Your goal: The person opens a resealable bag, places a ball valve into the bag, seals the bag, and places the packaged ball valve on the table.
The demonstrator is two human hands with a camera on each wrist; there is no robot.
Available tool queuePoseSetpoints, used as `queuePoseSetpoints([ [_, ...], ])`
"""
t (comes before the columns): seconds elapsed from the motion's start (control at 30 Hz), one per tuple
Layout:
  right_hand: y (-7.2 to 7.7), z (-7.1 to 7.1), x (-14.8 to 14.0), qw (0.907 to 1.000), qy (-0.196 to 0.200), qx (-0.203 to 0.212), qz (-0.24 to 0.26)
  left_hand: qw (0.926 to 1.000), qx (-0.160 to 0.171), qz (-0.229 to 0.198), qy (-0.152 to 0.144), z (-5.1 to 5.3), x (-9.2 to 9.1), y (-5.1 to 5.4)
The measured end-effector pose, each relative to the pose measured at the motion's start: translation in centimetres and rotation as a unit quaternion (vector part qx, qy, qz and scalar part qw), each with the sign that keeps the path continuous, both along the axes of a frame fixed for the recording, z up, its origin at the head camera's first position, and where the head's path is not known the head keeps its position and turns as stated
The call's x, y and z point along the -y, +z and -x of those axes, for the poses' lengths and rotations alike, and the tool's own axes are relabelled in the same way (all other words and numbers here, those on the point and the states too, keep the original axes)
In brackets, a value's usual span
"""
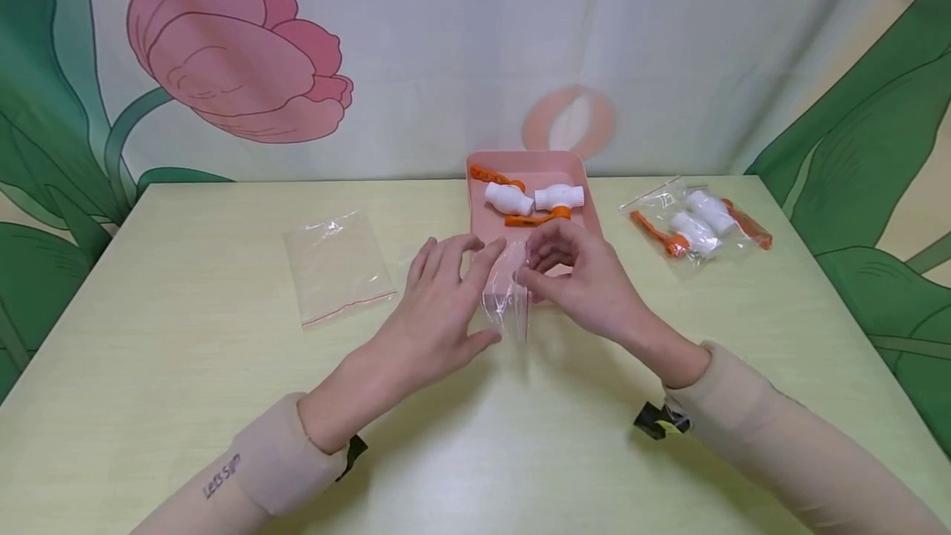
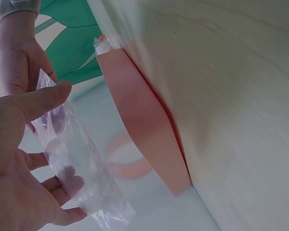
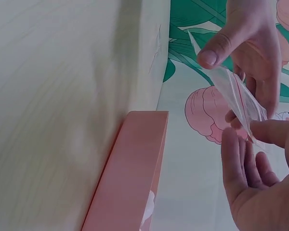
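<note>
A clear zip bag with a red seal line (image 1: 505, 295) hangs between the two hands in front of the pink tray (image 1: 478, 229). The right hand (image 1: 587, 279) pinches the bag's sealed edge between thumb and fingers; in the right wrist view that hand (image 3: 265, 187) is at the lower right. With fingers spread and thumb apart, the left hand (image 1: 438, 312) is at the bag's other side. In the left wrist view the bag (image 2: 86, 159) lies against the fingertips of the left hand (image 2: 19, 163). No object shows inside the bag.
Two white valves (image 1: 508, 199) with orange handles lie in the tray. Left of it is a flat clear bag (image 1: 338, 271). On the right, a clear bag holds white valves (image 1: 694, 234) and orange handles. A printed curtain (image 1: 416, 64) hangs behind the table (image 1: 186, 337).
</note>
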State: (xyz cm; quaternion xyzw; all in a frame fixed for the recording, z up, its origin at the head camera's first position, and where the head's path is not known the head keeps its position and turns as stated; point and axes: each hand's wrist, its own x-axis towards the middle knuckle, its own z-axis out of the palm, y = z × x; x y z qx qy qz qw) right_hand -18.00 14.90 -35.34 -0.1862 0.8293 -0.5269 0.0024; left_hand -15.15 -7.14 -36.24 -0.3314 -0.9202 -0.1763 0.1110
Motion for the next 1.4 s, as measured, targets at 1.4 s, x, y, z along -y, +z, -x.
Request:
queuePoseSetpoints([
  [1.4,0.08,-0.5,0.54,0.9902,0.036,0.114,0.071,0.9993,-0.015,0.024,0.024,-0.14,-0.09,-0.29],
])
